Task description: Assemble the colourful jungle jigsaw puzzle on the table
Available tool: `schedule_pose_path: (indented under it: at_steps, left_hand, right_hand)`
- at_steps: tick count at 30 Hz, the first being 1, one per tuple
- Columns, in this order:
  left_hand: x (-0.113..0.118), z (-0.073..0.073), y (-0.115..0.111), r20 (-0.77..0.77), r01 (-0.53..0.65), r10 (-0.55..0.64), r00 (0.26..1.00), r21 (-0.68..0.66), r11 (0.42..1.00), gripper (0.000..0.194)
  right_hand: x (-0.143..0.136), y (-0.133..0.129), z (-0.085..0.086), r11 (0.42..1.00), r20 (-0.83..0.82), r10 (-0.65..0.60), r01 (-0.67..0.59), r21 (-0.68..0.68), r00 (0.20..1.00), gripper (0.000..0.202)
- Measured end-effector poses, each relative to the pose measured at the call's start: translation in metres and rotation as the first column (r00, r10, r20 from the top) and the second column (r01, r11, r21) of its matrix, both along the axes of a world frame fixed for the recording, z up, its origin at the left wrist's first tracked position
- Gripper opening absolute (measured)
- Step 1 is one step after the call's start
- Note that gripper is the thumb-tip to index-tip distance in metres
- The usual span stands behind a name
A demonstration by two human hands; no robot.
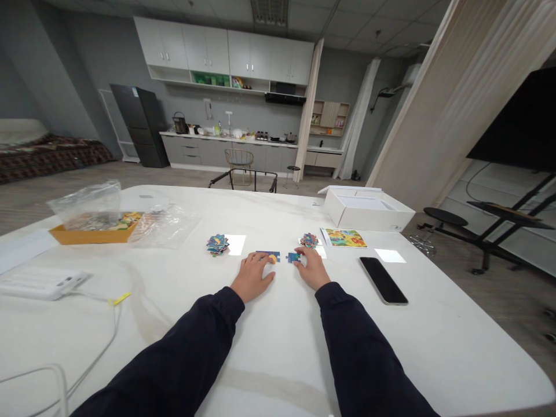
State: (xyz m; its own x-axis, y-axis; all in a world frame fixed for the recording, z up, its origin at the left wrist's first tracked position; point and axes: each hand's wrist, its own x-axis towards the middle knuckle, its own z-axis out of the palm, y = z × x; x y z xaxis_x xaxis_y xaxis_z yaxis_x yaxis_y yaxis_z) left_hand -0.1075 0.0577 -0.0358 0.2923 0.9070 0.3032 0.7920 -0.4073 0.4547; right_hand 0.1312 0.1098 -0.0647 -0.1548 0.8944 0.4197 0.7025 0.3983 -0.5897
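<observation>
My left hand (252,275) lies on the table with its thumb spread away from the fingers. Its fingertips rest on a blue jigsaw section (262,253) with a yellow-orange patch, partly covered by the fingers. To the right, my right hand (313,269) pinches a small blue-green jigsaw piece (290,257) flat against the tabletop. A narrow gap separates this piece from the section under my left hand. One heap of jigsaw pieces (218,244) is beyond my left hand, and a smaller heap of pieces (309,239) sits just past my right fingers.
A colourful picture card (346,238) and a white open box (369,209) are at the back right; a black phone (383,281) lies nearer. On the left are an orange tray (93,234), crumpled clear plastic (163,226), a white device (41,284) and its cable (113,330).
</observation>
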Motion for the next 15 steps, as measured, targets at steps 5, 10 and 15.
schedule_pose_path:
  at_steps: [5, 10, 15]
  left_hand:
    - [0.001, -0.001, 0.0, 0.005, -0.003, 0.003, 1.0, 0.012, 1.0, 0.029]
    - [0.001, -0.002, 0.0, 0.008, 0.002, -0.002, 1.0, 0.024, 1.0, 0.028]
    - [0.0, -0.003, 0.001, -0.002, -0.001, 0.001, 1.0, 0.026, 1.0, 0.029]
  right_hand:
    - [-0.01, 0.006, -0.004, 0.995, 0.051, 0.097, -0.097, 0.0, 0.994, 0.032]
    - [-0.012, 0.011, -0.009, 0.994, 0.071, 0.102, -0.104, 0.026, 0.992, 0.029]
    - [-0.012, 0.01, -0.006, 0.994, 0.053, 0.106, -0.108, 0.019, 0.993, 0.032]
